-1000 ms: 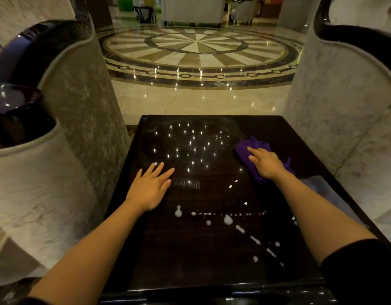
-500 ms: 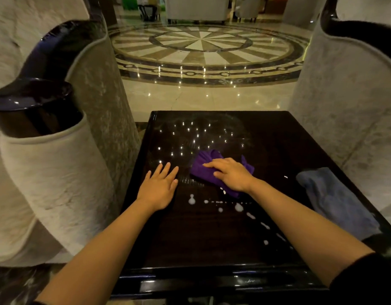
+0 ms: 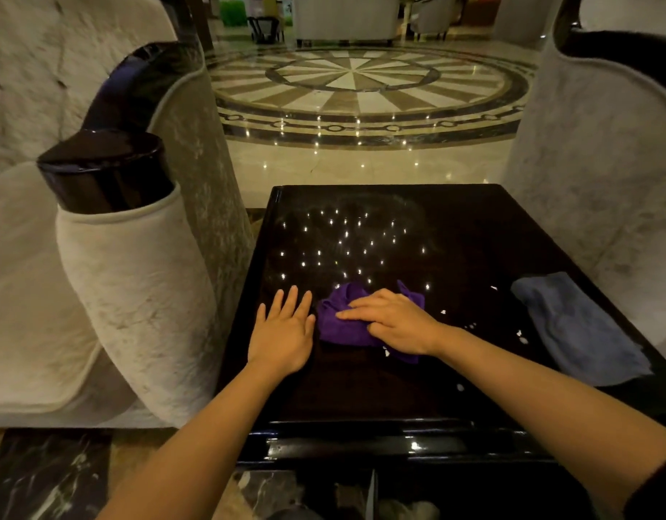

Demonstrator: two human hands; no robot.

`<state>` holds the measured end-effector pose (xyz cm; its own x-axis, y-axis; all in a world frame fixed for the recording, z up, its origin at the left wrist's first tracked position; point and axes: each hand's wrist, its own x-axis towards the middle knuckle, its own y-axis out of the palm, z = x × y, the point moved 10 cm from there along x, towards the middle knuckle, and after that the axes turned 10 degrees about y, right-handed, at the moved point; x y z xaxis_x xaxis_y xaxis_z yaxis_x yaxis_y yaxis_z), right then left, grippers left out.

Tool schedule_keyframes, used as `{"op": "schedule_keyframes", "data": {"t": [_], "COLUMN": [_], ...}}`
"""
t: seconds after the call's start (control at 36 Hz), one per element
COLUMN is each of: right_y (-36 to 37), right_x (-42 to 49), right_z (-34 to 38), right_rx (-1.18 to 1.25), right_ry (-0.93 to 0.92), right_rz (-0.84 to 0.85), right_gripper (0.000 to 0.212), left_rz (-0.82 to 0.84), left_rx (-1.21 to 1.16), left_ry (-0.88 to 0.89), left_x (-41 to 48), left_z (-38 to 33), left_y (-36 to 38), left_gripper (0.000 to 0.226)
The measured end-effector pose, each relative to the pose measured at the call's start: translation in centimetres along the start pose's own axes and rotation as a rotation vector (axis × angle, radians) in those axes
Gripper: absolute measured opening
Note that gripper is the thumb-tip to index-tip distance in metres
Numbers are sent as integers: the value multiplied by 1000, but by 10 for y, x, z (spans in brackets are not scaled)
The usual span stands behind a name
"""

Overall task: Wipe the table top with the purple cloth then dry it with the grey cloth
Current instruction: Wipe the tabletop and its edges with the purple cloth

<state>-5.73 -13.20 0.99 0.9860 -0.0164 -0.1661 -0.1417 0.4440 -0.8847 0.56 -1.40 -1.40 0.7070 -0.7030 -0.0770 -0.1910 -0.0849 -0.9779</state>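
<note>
A glossy black table top (image 3: 455,234) fills the middle of the head view. On it, near the left, my right hand (image 3: 395,324) presses flat on the bunched purple cloth (image 3: 337,320). My left hand (image 3: 284,330) lies flat on the table just left of the cloth, fingers spread, holding nothing. The grey cloth (image 3: 575,326) lies spread along the table's right edge, untouched. A few white droplets (image 3: 521,336) remain between the purple cloth and the grey cloth.
Pale velvet armchairs flank the table: one at the left (image 3: 136,294) with a black rolled arm cap (image 3: 102,167), one at the right (image 3: 601,163). A polished marble floor with a round inlay (image 3: 361,84) stretches beyond the far edge.
My right hand has swept the purple cloth from the table's right side leftward and toward me, up against my left hand. The line of droplets in the middle is gone.
</note>
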Motion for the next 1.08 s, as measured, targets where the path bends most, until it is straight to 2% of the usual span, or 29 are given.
{"op": "schedule_keyframes", "data": {"t": [0.44, 0.64, 0.89, 0.97, 1.08], "right_y": [10, 11, -5, -35, -89], "right_x": [-111, -152, -184, -183, -166], "right_z": [-10, -16, -15, -17, -34], "right_rx": [-120, -200, -127, 12, 175], "right_ry": [27, 62, 47, 70, 165], "right_rz": [23, -51, -37, -111, -319], "right_gripper": [48, 47, 39, 42, 46], "left_rz": [2, 16, 40, 66, 112], "left_rx": [16, 17, 8, 15, 35], "left_ry": [0, 1, 5, -2, -5], "left_x": [-6, -6, -6, -5, -1], "left_z": [-2, -3, -4, -4, -5], "left_y": [-5, -6, -7, -6, -7], "left_gripper": [51, 51, 51, 51, 52]}}
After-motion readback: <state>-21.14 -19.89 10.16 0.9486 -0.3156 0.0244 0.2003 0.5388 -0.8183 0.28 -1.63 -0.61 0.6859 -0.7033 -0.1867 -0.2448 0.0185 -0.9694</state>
